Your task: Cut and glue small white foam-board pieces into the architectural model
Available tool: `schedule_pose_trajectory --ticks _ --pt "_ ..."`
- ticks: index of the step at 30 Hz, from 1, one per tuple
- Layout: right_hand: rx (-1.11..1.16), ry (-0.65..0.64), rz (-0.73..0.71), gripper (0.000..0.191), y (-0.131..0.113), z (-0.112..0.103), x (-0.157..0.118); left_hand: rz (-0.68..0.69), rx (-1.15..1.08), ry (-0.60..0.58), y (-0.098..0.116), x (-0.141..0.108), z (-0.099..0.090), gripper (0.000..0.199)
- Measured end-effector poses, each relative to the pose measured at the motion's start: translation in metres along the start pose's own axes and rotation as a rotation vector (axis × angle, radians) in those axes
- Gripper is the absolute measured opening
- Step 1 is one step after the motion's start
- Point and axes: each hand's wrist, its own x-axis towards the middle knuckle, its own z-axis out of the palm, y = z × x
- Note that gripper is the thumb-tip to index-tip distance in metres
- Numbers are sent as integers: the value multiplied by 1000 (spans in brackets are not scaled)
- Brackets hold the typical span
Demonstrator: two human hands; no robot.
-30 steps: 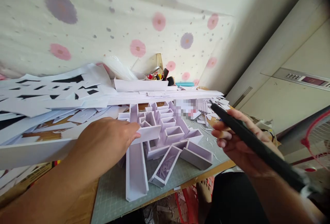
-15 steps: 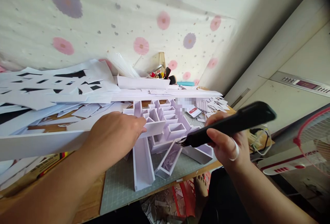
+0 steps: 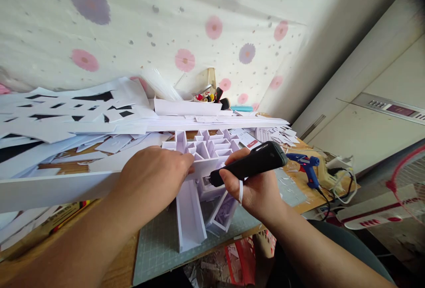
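My left hand (image 3: 159, 173) is closed on a long white board strip (image 3: 59, 188), which runs from the left edge to the middle of the white model. Wrapped in my right hand (image 3: 255, 190) is a thick black-handled tool (image 3: 249, 164). Its small metal tip is close to the strip's right end, just right of my left fingers; whether it touches cannot be made out. Behind and beneath lies the model (image 3: 224, 144) of small white boxes and walls. An open white channel (image 3: 190, 224) and a narrow box holding scraps (image 3: 223, 213) point toward me on the grey-green cutting mat (image 3: 154, 252).
Cut-out white sheets (image 3: 83, 106) and offcuts cover the left and back. A blue glue gun (image 3: 307, 168) stands at the right by a cable. A phone (image 3: 247, 137) lies behind the model. Scraps and a red plastic item (image 3: 244, 261) are below the table edge.
My right hand has moved left with the black-handled tool, bringing its tip close to the strip's end. The glue gun has come into sight. My left hand still grips the strip.
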Motion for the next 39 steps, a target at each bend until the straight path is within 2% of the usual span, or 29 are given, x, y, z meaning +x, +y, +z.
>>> schedule_pose_trajectory --ticks 13,17,23,30,33,35,37,39 --pt "-42 -20 5 12 3 11 -1 16 -17 28 0 0 -1 20" --pt "-63 -19 -22 10 1 14 1 31 -51 80 -1 0 2 19" --pt "-150 -69 -58 18 -6 13 13 49 -68 71 -1 0 0 21" --pt "-197 -63 -88 19 -20 5 34 36 -58 111 -2 -2 -7 24" --pt "-151 45 -153 16 -28 -1 43 24 -45 153 -5 -3 -6 23" --pt "-57 232 -205 11 -29 -7 48 50 -44 181 -7 -3 -5 23" --pt "66 383 -198 15 -25 -11 52 105 -50 208 -9 -3 -4 22" --pt "172 371 -121 29 -16 -12 51 157 -60 235 -10 -2 -3 19"
